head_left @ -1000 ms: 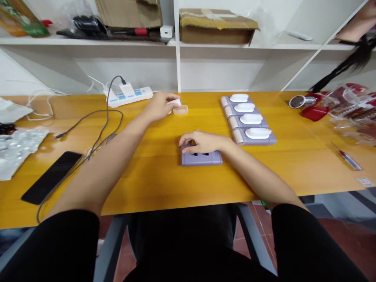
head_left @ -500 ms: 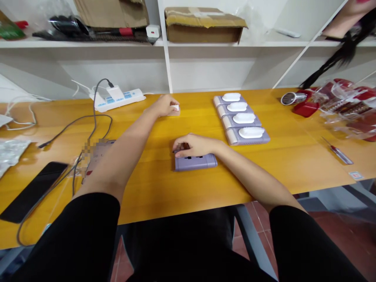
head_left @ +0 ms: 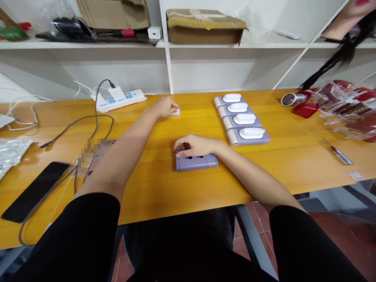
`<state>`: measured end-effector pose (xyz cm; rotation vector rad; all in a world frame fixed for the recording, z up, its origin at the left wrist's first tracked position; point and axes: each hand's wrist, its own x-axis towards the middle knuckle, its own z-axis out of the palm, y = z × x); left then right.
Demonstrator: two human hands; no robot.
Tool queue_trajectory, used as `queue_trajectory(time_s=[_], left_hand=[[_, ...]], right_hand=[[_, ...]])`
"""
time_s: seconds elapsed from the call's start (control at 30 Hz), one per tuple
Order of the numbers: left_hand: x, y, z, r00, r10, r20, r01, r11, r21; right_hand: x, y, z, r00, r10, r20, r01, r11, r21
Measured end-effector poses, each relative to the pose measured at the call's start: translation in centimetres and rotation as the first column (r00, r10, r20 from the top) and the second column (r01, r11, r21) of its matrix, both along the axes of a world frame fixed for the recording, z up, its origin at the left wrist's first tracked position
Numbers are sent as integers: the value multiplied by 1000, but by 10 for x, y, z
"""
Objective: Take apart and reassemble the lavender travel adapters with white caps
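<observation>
My left hand (head_left: 165, 107) reaches to the back of the table. Its fingers are closed down on a small pale white block (head_left: 176, 112), mostly covered by them. Nearer to me, my right hand (head_left: 196, 144) curls over the far side of a light purple case (head_left: 196, 163), thumb along its top. Small black marks or slots show on the case beside the thumb. Farther right, several like purple cases (head_left: 262, 139) lie in a row, each topped with a white oval piece (head_left: 252, 133).
A white power strip (head_left: 123, 101) with plugged chargers and a dark cable is at back left. On the left lies a black phone (head_left: 35, 192). At right are a screwdriver (head_left: 337, 152), a red scoop (head_left: 306, 109) and bagged red items. A shelf holds a cardboard box (head_left: 205, 33).
My left fingers have pressed lower over the small white block, hiding more of it. My right hand and the purple case stay in place; the view has shifted very slightly.
</observation>
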<state>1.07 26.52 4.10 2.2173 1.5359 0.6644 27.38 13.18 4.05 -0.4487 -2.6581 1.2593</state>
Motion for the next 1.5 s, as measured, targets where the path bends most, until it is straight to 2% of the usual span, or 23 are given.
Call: queue_trajectory(time_s=[0.1, 0.17, 0.27, 0.37, 0.43, 0.53, 0.57, 0.63, 0.7, 0.77, 0.83, 0.93, 1.03, 1.2, 1.37, 1.5], left_hand=[[5, -14, 6, 997, 63, 32, -65, 996, 55], [10, -33, 14, 996, 69, 65, -74, 994, 75], [19, -77, 26, 990, 28, 135, -38, 997, 71], [23, -131, 32, 975, -26, 219, 11, 998, 69], [21, -166, 30, 960, -45, 277, 32, 998, 53], [16, -210, 18, 953, -36, 300, 34, 999, 13], [15, -222, 12, 961, -41, 275, 46, 999, -9], [15, -238, 0, 979, -84, 188, 94, 995, -43], [17, -246, -11, 985, -135, 110, 143, 987, -72], [18, -249, -19, 986, -136, 97, 143, 988, -67], [15, -250, -25, 986, -103, 131, 107, 994, -26], [8, -251, -31, 982, -52, 183, 38, 996, 79], [3, -252, -36, 979, -20, 203, -15, 985, 169], [3, -252, -40, 978, -17, 210, -28, 977, 210], [5, -252, -40, 978, -14, 207, -27, 980, 196], [3, -252, -43, 974, 5, 224, -39, 988, 149]], right_hand=[[1, -1, 1, 1000, -9, 1, 9, 1000, 2], [-1, -2, 2, 1000, -15, -8, 15, 1000, 15], [-8, -5, 1, 998, -49, -38, 51, 997, 54], [-17, -5, 4, 984, -132, -122, 143, 985, 92], [-17, -1, 12, 953, -216, -213, 246, 961, 127], [-2, 9, 27, 872, -383, -305, 442, 884, 154], [7, 12, 31, 854, -434, -288, 489, 858, 156], [25, 15, 32, 859, -488, -154, 510, 841, 181], [41, 13, 25, 865, -502, -16, 495, 846, 200], [55, 10, 11, 876, -481, 32, 471, 868, 154], [65, 7, -3, 896, -443, -23, 444, 896, 19], [72, 6, -16, 907, -408, -104, 388, 906, -173], [69, 4, -23, 913, -380, -150, 332, 903, -272], [55, -7, -33, 872, -434, -226, 380, 892, -246], [49, -17, -35, 883, -411, -226, 353, 900, -257], [48, -22, -38, 892, -393, -222, 361, 917, -171]])
